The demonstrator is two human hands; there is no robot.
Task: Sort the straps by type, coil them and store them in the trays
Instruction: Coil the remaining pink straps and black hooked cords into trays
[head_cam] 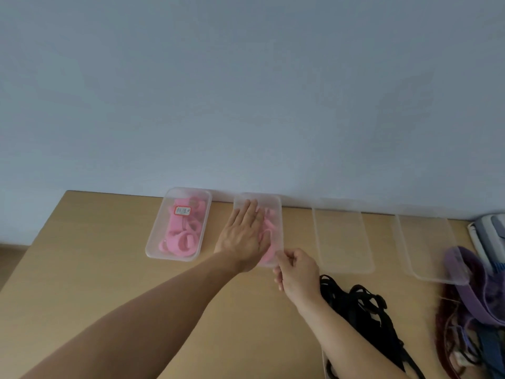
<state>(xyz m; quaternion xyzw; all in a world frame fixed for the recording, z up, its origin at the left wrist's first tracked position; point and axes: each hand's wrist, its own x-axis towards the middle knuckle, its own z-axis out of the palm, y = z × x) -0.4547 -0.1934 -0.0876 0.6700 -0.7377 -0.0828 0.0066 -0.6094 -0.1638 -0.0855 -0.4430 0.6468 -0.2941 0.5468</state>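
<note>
Several clear plastic trays stand in a row along the table's far edge. The leftmost tray holds coiled pink straps and a red-edged label. The second tray also holds pink straps. My left hand lies flat inside it, pressing on them. My right hand pinches that tray's near right corner. The third tray and the fourth tray look empty. A pile of black straps lies beside my right forearm. Purple straps lie at the right.
The wooden table meets a pale blue wall behind the trays. At the far right lie dark red cords, blue straps and a white-and-grey object. A clear rim shows at the bottom edge under the black straps.
</note>
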